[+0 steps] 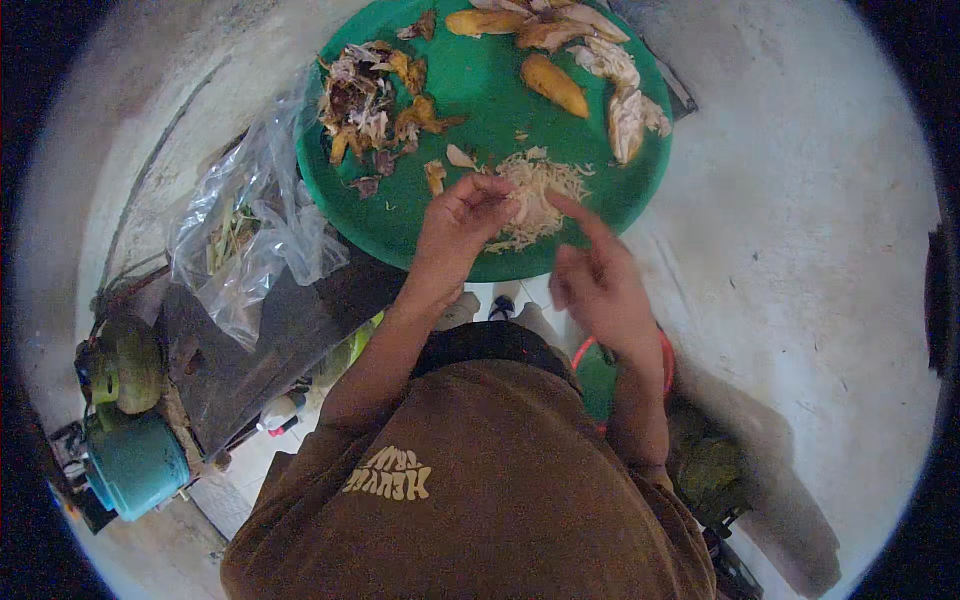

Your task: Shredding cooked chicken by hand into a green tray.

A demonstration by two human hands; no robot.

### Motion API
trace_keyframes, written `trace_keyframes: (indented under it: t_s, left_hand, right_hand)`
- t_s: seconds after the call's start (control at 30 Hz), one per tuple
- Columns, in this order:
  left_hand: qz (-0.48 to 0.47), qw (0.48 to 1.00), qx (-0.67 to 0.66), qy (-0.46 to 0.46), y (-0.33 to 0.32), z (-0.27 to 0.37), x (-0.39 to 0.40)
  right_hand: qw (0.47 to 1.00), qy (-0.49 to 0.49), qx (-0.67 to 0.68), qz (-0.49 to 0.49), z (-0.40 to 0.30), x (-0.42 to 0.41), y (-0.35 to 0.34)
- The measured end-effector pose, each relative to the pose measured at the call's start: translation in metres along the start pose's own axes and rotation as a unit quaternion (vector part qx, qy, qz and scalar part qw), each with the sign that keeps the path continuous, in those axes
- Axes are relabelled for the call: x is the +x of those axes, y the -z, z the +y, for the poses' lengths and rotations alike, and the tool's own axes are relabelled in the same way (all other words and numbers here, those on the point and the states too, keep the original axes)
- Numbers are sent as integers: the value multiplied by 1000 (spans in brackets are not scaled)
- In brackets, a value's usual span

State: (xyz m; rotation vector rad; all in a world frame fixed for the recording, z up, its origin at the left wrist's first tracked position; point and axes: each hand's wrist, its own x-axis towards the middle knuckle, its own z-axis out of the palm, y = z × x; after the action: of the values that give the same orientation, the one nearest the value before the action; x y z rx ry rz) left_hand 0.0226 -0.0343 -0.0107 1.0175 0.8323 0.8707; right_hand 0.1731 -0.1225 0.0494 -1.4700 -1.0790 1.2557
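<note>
Before me is a round green plastic tray (480,75) holding cooked meat, probably chicken. My left hand (461,225) pinches a small pale piece of meat (519,212) between thumb and fingertips, above a heap of finely shredded meat (559,180). Beside the heap, on its near right side, my right hand (600,281) is blurred. Its index finger points out over the shreds, the other fingers are curled, and I see nothing held in it. A picked carcass (356,97) with browned scraps lies at the tray's left. One browned chunk of meat (555,85) rests right of centre.
More large meat pieces (536,26) sit at the tray's far edge, with torn pale meat (626,124) along its right rim. Left of the tray, a clear plastic bag (255,232) lies on a dark surface (292,330). A turquoise container (139,461) stands at lower left.
</note>
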Motion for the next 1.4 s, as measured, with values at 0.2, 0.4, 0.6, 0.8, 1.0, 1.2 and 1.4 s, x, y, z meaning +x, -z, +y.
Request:
trace_keyframes:
  t_s: [0.2, 0.4, 0.6, 0.8, 1.0, 1.2, 1.4]
  left_hand:
    - [-7, 1000, 20, -23, -1, -2, 2]
    - [26, 999, 24, 0, 0, -3, 3]
    - [22, 999, 3, -29, -9, 1, 3]
    - [-1, 998, 64, -21, -9, 4, 3]
    - [10, 999, 47, -25, -11, 6, 3]
    - [39, 996, 59, -52, -12, 1, 6]
    - [47, 994, 57, -78, -17, 3, 6]
  right_hand:
    - [999, 18, -14, 27, 17, 11, 8]
    - [1000, 0, -8, 16, 4, 3, 10]
    - [997, -30, 65, -34, 0, 1, 0]
    - [998, -32, 47, -35, 4, 9, 7]
    - [999, -33, -24, 1, 5, 8, 14]
    - [999, -6, -29, 25, 15, 15, 17]
    - [999, -19, -14, -32, 9, 10, 8]
